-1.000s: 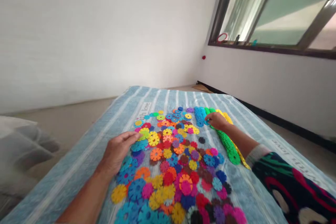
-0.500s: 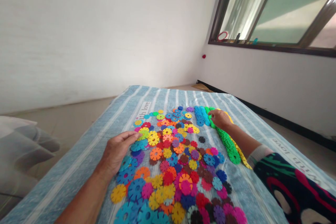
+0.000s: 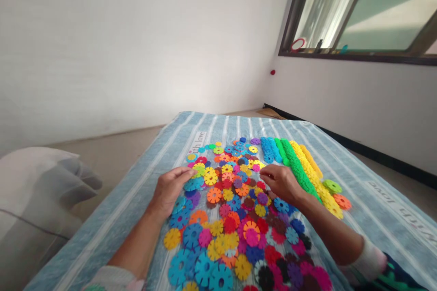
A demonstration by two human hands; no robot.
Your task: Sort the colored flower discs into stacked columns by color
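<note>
Loose flower-shaped plastic discs, slotted round the rim, lie in a many-coloured spread over the cloth; one is an orange disc (image 3: 214, 195). At the left edge of the spread, my left hand (image 3: 172, 186) is closed, thumb and forefinger pinching the edge of a lime-green disc (image 3: 199, 170). A yellow disc (image 3: 210, 176) lies just right of it. My right hand (image 3: 282, 182) is low over the right side of the spread, fingers curled together; anything between them is hidden. Beside that hand stretches a row of green discs (image 3: 297, 168), overlapped in a long line.
Further rows lie parallel: blue discs (image 3: 267, 149) and yellow discs (image 3: 321, 188). A separate lime disc (image 3: 332, 186) and an orange disc (image 3: 342, 201) sit right of them. Striped blue cloth (image 3: 143, 182) covers the table. White sheer fabric (image 3: 44, 191) stands at left.
My right hand has come back from the far end of the green rows to the right side of the loose discs. My left hand stays at the lime-green disc. The view has turned slightly left.
</note>
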